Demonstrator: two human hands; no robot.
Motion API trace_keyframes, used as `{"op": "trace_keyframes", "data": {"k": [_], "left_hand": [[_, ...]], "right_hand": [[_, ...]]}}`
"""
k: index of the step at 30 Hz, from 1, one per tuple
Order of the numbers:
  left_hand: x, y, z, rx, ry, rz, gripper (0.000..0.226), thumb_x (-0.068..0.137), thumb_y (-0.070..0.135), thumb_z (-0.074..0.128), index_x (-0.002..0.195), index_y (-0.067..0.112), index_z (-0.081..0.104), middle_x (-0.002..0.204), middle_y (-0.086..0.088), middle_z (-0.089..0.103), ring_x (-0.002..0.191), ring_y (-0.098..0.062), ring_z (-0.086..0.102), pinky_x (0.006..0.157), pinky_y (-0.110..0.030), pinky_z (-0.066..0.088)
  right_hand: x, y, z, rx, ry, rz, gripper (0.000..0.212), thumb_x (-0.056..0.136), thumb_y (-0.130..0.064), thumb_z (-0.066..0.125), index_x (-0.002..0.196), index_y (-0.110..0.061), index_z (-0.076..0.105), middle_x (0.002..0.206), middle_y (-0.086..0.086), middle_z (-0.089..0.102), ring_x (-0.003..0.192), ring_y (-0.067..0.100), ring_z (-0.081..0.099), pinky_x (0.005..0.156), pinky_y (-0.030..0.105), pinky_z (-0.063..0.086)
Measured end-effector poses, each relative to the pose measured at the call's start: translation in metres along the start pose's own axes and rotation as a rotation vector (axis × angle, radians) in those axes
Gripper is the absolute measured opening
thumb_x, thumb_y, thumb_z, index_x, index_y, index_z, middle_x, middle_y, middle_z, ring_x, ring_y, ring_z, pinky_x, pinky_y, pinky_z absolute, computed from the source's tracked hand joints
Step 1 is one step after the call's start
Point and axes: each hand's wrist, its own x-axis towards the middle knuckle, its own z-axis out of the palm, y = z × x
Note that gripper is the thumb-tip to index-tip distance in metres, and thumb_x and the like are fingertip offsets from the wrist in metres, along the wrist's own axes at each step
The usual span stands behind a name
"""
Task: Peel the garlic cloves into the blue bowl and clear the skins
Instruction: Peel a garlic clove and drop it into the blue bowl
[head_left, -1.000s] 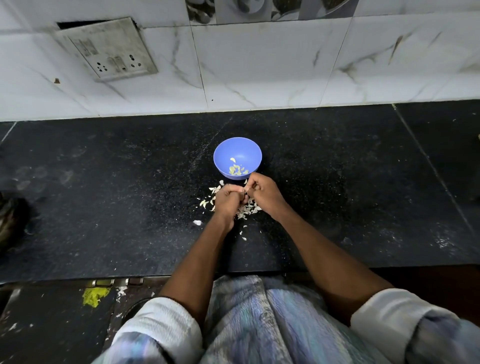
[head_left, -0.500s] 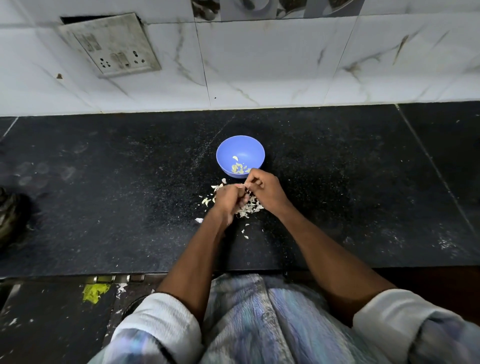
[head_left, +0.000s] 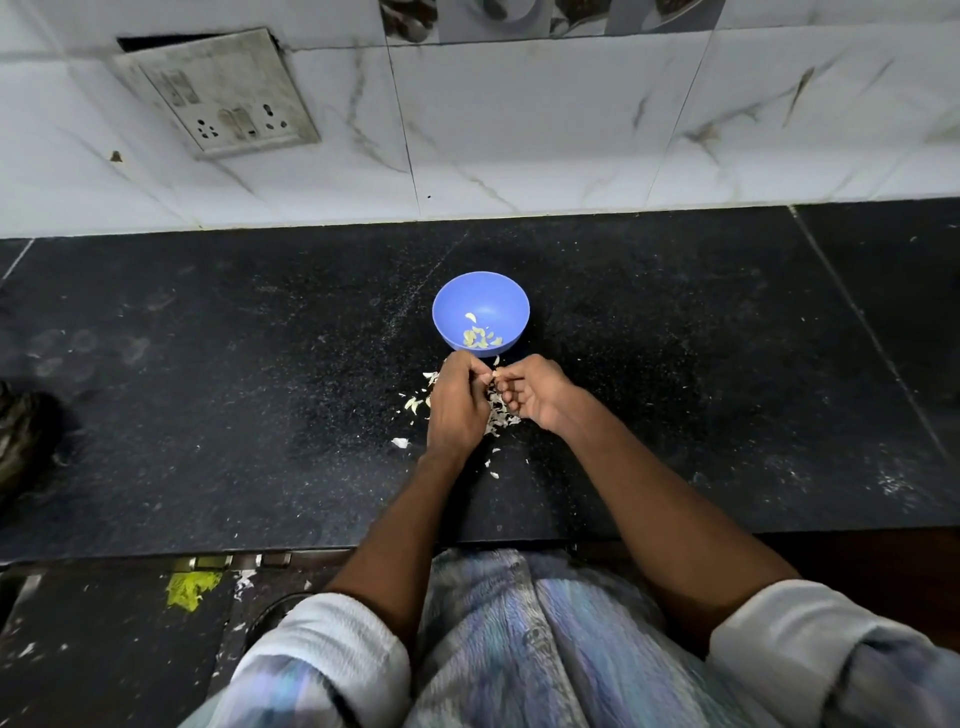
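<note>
While both hands (head_left: 496, 397) pinch garlic (bowl (head_left: 480, 291) beyond)

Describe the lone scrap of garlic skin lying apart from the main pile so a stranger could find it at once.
Start at the blue bowl on the black counter, then drop to the left hand just in front of it. Beside that wrist, on the outer side, lies the lone skin scrap. Unlike the heaped garlic skins between the hands, it sits alone, whiter and larger than the nearby flecks.
</note>
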Motion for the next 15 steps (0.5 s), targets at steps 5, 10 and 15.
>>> {"op": "trace_keyframes", "data": {"k": [5, 10, 15], "left_hand": [[0.0013, -0.0015, -0.0003, -0.073, -0.015, -0.081, 0.018, 0.089, 0.004, 0.072, 0.100, 0.018, 0.071, 0.088, 0.008, 0.072, 0.078, -0.010, 0.068, 0.075, -0.031, 0.060], [-0.0026, 0.0027, -0.0039, 0.003, 0.028, -0.079, 0.011, 0.089, 0.011, 0.071, 0.093, 0.019, 0.078, 0.081, 0.010, 0.073, 0.071, -0.005, 0.068, 0.070, -0.031, 0.060], [-0.0039, 0.0054, -0.0059, 0.019, 0.086, -0.115, 0.007, 0.087, 0.015, 0.075, 0.088, 0.015, 0.082, 0.078, 0.004, 0.075, 0.067, -0.014, 0.069, 0.065, -0.038, 0.059]], "right_hand": [[-0.0025, -0.0007, -0.0009, -0.044, 0.088, -0.123, 0.014, 0.093, -0.007, 0.062, 0.081, -0.005, 0.069, 0.064, 0.003, 0.061, 0.048, 0.010, 0.049, 0.048, 0.024, 0.037], [-0.0048, 0.0030, -0.0065, -0.177, 0.103, -0.248, 0.016, 0.093, -0.015, 0.070, 0.082, -0.005, 0.073, 0.068, 0.006, 0.064, 0.051, 0.010, 0.048, 0.048, 0.025, 0.035], [-0.0066, 0.0086, -0.0084, -0.194, 0.063, -0.358, 0.012, 0.091, -0.001, 0.068, 0.099, 0.008, 0.071, 0.078, 0.009, 0.071, 0.061, 0.010, 0.057, 0.052, 0.021, 0.044]]}}
